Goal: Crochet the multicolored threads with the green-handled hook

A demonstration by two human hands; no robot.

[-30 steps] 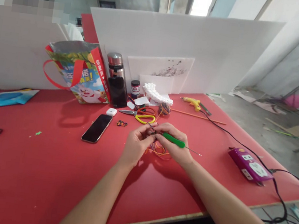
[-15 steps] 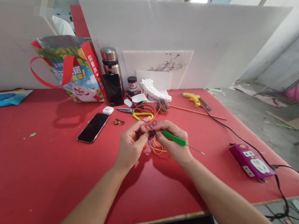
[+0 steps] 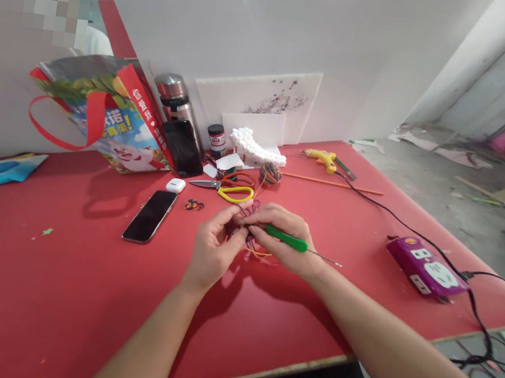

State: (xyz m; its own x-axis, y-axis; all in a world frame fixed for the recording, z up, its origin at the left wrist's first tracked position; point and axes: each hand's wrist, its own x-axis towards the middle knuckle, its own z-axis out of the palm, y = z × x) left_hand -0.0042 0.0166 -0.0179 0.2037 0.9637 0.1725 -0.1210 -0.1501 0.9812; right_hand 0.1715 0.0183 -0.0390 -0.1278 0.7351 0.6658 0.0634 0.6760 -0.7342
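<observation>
My right hand (image 3: 284, 236) is closed around a crochet hook with a green handle (image 3: 287, 238); a thin metal end sticks out past the palm to the right. My left hand (image 3: 219, 234) pinches a small piece of multicoloured cord work, mostly hidden by the fingers. Both sets of fingertips meet there. Loose purple and orange cord (image 3: 256, 251) loops out beneath and above the hands. From behind them a strand runs to a ball of mixed-colour cord (image 3: 270, 174).
Scissors with orange and yellow handles (image 3: 235, 194), a small cord piece (image 3: 194, 205), and a phone (image 3: 150, 216) lie left of the hands. Behind stand a shopping bag (image 3: 140, 159), a flask (image 3: 172, 93) and a jar (image 3: 216, 139). Rightward are a yellow glue gun (image 3: 321, 159) and a purple power strip (image 3: 426, 267).
The camera view has shifted slightly, so the table items sit a little further left. My fingertips have drawn closer together over the cord work, covering more of it.
</observation>
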